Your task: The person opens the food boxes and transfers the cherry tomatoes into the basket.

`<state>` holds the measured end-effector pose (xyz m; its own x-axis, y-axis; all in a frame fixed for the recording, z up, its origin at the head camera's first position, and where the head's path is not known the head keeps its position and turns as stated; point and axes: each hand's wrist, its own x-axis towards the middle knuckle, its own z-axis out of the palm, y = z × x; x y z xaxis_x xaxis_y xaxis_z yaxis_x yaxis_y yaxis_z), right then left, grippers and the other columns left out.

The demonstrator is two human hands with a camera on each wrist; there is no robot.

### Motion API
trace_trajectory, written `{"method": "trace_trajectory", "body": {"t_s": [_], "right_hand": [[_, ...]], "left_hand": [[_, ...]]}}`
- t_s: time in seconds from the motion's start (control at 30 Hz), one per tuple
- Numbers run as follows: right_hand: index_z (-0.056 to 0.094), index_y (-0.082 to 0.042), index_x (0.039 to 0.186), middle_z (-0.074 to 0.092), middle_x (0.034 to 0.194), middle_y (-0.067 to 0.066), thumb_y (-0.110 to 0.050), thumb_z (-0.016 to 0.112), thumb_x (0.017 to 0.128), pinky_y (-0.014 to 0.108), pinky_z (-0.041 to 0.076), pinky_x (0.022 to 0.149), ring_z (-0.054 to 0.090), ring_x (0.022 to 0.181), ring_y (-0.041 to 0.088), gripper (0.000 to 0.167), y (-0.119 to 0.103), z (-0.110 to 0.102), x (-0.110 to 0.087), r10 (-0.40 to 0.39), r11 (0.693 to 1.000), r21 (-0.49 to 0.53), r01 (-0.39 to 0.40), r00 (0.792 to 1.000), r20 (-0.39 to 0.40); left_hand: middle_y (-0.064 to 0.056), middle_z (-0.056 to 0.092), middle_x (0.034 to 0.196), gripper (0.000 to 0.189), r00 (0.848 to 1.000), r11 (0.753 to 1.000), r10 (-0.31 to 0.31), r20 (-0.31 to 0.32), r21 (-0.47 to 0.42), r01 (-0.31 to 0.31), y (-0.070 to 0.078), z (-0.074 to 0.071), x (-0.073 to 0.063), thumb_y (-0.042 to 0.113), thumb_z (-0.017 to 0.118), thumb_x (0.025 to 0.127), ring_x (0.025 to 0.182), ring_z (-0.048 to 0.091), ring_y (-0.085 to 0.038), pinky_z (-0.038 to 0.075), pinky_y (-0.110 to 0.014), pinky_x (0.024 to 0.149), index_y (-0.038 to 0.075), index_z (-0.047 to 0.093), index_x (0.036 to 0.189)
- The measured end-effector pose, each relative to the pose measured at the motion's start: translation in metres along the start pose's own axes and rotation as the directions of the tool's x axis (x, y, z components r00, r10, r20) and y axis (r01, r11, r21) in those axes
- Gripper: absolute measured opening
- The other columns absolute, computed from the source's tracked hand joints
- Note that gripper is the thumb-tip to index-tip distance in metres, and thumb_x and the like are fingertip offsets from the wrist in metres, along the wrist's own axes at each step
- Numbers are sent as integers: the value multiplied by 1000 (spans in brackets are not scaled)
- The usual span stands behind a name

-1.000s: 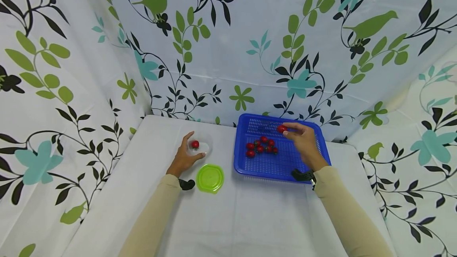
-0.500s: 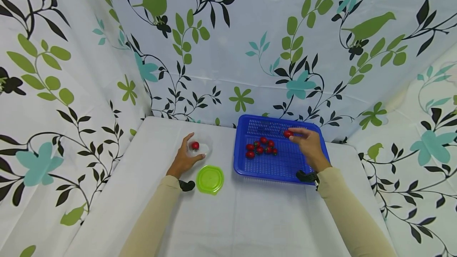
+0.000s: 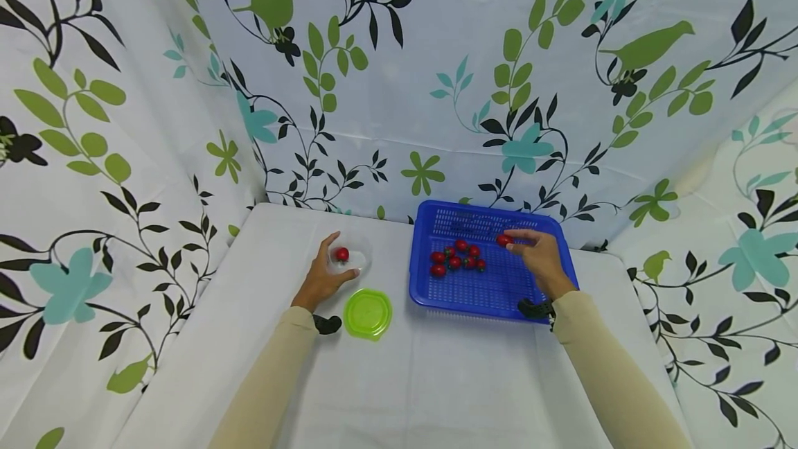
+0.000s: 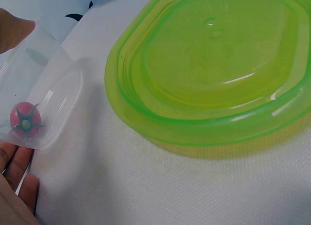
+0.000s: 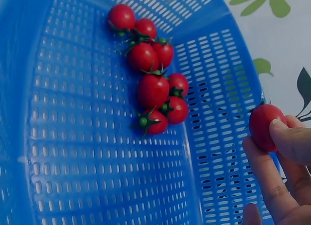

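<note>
My right hand point(image 3: 541, 258) pinches a red cherry tomato point(image 5: 267, 127) between thumb and fingers, above the right part of the blue basket point(image 3: 474, 308). A cluster of several cherry tomatoes point(image 5: 153, 91), with green calyxes, lies on the basket floor to the left of that hand. On the table's left side my left hand point(image 3: 321, 281) curves round a small clear plastic container point(image 4: 60, 96), thumb on one side and fingers on the other. One cherry tomato point(image 4: 25, 120) rests inside it. A bright green lid point(image 3: 368, 314) lies flat just in front of the container.
A white cloth point(image 3: 399, 386) covers the table. Patterned curtains point(image 3: 386, 89) with leaves and birds hang behind the table and at both sides. The basket's back rim point(image 3: 480, 208) stands close to the rear curtain.
My right hand has shifted a little to the right and nearer to me, carrying the tomato with it. The left hand, container and lid have stayed in place.
</note>
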<state>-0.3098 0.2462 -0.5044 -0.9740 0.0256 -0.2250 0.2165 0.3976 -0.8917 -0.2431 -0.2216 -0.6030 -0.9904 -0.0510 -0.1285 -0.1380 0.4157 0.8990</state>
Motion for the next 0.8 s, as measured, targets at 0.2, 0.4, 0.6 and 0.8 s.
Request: {"method": "trace_trajectory", "body": {"t_s": [0.2,0.4,0.6,0.8], "right_hand": [[68,-9,142,43,167,17,-7,63,105,67,28,129,36,156,41,37,3,0,3,7,999,-43,-6,1000,22],[69,-7,140,42,167,18,-6,65,104,69,24,130,33,159,42,37,4,2,6,11,998,-68,-8,999,38],[71,-6,138,42,167,20,-4,67,102,68,23,130,27,162,42,36,5,5,11,29,995,-101,-23,998,61],[72,-5,136,47,164,20,-2,68,101,69,23,130,28,161,42,36,1,5,18,21,992,-122,-12,997,73]], "left_hand": [[-11,19,178,105,1000,1000,1,1,9,-1,1,0,0,34,87,89,165,16,-39,15,-70,131,44,16,167],[-12,20,178,105,1000,1000,8,0,14,-8,2,0,-1,34,87,90,165,17,-40,15,-70,131,43,16,167],[-14,21,177,105,1000,1000,-7,2,25,6,1,0,-4,36,86,90,164,18,-41,16,-71,131,43,15,167],[-13,21,177,104,1000,1000,-4,0,15,4,1,0,-2,36,86,90,164,17,-41,16,-72,130,44,16,167]]}}
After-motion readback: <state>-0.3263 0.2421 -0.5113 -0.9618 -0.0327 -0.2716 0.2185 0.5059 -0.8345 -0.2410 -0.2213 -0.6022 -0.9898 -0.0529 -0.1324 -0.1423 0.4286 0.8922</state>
